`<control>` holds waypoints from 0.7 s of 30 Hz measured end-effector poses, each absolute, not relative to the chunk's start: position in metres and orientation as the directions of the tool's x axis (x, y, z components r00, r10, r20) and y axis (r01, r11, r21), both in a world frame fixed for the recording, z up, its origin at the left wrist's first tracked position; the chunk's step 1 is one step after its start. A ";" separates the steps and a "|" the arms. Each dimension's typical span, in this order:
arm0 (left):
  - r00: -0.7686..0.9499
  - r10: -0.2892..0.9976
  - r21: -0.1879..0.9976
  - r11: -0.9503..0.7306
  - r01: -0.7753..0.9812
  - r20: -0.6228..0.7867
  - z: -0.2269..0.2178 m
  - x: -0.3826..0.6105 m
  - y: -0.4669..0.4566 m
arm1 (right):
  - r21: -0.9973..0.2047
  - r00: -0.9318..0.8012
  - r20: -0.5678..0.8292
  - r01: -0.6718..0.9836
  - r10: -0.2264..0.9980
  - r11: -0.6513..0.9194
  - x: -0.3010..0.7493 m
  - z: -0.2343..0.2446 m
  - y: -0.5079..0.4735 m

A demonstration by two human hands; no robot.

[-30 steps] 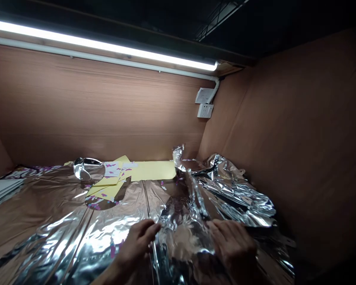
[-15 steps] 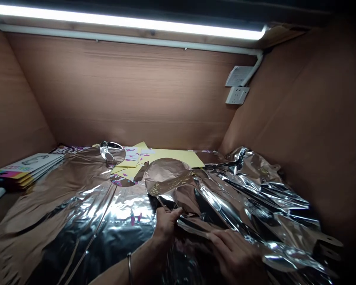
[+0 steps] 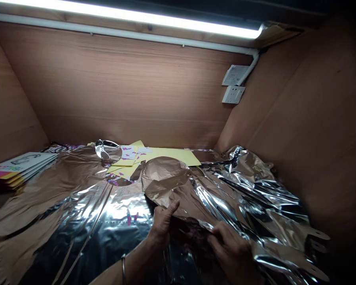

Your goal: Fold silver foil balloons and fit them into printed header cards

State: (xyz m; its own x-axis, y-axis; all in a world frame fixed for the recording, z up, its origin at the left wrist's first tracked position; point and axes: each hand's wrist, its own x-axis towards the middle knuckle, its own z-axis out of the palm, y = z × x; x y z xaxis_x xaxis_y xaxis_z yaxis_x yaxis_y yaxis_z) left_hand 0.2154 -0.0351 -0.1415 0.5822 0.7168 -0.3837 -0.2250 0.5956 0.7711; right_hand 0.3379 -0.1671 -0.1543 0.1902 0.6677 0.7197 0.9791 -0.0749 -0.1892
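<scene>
Wood panels (image 3: 112, 91) rise behind crinkled foil (image 3: 234, 194). Our right fingers (image 3: 222, 237) press spread on it; our left hand (image 3: 161, 225) has its thumb raised.

A bare left forearm (image 3: 138, 267) with a thin bangle (image 3: 123, 269), seemingly metal, at the wrist.

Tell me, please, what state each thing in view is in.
silver foil sheet, spread out, crumpled at right
left hand, open, thumb raised
right hand, fingers on the sheet
yellow card sheets, lying flat, overlapping
strip light, lit
wall socket, nothing plugged in
booklet stack, closed
</scene>
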 end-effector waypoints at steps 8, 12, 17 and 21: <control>0.640 0.670 0.800 0.583 -0.140 -0.376 -0.152 0.217 -0.041 | -0.249 0.235 0.641 0.964 0.730 -0.092 0.333 -0.154 -0.164; 0.570 0.733 0.837 0.530 -0.138 -0.370 -0.163 0.221 -0.043 | -0.315 0.111 0.541 0.946 0.833 0.079 0.325 -0.147 -0.161; 0.617 0.685 0.804 0.579 -0.137 -0.388 -0.161 0.218 -0.040 | -0.323 0.171 0.632 0.945 0.756 0.056 0.323 -0.153 -0.152; 0.698 0.623 0.797 0.591 -0.126 -0.352 -0.149 0.212 -0.041 | -0.462 0.345 0.602 0.886 0.720 -0.040 0.327 -0.153 -0.147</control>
State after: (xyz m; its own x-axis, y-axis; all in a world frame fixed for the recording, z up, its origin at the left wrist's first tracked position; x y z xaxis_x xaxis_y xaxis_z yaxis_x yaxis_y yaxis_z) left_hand 0.2117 -0.0412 -0.1489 0.6985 0.6231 -0.3520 -0.1255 0.5909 0.7969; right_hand 0.3266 -0.1468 -0.1527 0.3455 0.7202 0.6016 0.8862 -0.0395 -0.4616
